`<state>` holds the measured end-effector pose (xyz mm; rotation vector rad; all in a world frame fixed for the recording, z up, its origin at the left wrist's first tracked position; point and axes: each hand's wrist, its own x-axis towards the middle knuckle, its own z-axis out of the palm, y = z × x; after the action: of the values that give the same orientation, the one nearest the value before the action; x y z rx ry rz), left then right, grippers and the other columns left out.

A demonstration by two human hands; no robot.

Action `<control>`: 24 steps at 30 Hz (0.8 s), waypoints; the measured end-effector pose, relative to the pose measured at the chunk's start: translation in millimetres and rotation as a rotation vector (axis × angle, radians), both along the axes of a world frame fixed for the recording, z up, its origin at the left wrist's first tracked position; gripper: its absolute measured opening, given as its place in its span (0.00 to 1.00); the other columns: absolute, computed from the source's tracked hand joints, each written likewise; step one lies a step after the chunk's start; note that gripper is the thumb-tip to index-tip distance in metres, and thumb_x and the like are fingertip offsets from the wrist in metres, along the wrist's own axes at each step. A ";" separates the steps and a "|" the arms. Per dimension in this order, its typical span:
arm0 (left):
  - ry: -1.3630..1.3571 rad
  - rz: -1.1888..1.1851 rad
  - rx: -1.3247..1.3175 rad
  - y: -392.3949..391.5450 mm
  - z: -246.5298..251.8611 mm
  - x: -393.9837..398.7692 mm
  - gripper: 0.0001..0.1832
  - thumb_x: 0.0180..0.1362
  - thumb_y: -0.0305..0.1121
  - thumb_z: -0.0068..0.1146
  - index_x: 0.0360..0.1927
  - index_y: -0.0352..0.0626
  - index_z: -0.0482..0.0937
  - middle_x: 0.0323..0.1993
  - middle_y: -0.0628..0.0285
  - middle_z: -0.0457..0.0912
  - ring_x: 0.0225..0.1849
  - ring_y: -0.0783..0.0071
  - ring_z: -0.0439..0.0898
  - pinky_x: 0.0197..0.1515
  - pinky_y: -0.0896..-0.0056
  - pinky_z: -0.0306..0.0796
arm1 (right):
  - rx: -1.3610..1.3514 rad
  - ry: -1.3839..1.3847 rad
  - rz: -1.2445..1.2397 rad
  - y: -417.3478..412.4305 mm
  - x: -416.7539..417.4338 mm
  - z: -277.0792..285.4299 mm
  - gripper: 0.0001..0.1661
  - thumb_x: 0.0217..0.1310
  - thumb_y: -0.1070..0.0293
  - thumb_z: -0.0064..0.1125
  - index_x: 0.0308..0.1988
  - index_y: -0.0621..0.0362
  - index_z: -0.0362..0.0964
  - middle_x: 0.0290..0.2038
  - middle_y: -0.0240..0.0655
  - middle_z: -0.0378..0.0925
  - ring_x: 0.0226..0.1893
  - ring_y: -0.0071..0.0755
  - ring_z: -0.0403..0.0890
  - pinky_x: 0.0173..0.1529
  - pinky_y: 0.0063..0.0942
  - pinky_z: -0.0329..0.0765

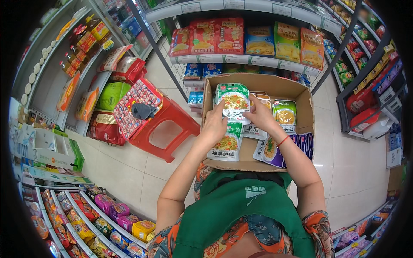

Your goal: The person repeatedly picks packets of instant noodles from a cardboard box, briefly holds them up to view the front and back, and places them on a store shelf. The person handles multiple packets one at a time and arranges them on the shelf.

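Note:
An open cardboard box [304, 108] of flat food pouches is in front of my body. Between my two hands is a green-and-white pouch [235, 100] with a picture of shredded vegetables, held over the box's left half. My left hand [214, 125] grips its left edge and my right hand [262, 115] its right edge. Below it in the box lies a matching pouch [226, 143]. Partly covered by my right hand is a white pouch [256, 131]. Another green-topped pouch [284, 113] lies to the right, and several purple pouches [298, 145] overlap in the near right corner.
Beyond the box, a shelf [206, 59] carries red pouches [229, 36] and a blue pouch [259, 40]. At left stands a red plastic stool [172, 124] with a patterned carton [138, 100] and dark cloth [143, 111] on top. Snack racks [80, 206] curve behind on the left.

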<state>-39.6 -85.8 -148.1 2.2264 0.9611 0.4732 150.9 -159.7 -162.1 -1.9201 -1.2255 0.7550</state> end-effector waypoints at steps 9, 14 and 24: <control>-0.299 0.044 -0.263 8.3 -17.3 9.4 0.30 0.61 0.24 0.56 0.67 0.39 0.62 0.61 0.46 0.70 0.61 0.59 0.72 0.62 0.64 0.69 | 0.004 0.581 0.010 -4.3 12.8 19.2 0.21 0.60 0.73 0.62 0.52 0.64 0.69 0.35 0.31 0.78 0.30 0.22 0.82 0.28 0.20 0.81; -0.516 0.054 -0.507 11.8 -18.1 14.8 0.31 0.60 0.18 0.55 0.67 0.35 0.61 0.63 0.49 0.69 0.60 0.67 0.73 0.60 0.70 0.71 | 0.058 0.647 -0.004 -11.7 15.4 36.5 0.17 0.61 0.73 0.61 0.49 0.62 0.69 0.37 0.32 0.78 0.29 0.20 0.80 0.26 0.20 0.80; -0.688 0.083 -0.628 6.8 21.0 6.8 0.29 0.59 0.15 0.54 0.66 0.32 0.65 0.59 0.52 0.74 0.57 0.72 0.75 0.57 0.73 0.73 | 0.147 0.719 0.027 -16.3 17.9 57.5 0.25 0.59 0.77 0.60 0.55 0.65 0.62 0.45 0.37 0.78 0.30 0.20 0.80 0.31 0.19 0.76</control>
<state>-32.8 -79.0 -127.1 1.3218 0.6938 0.7802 168.8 -176.0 -104.6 -1.3242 -0.8212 1.1954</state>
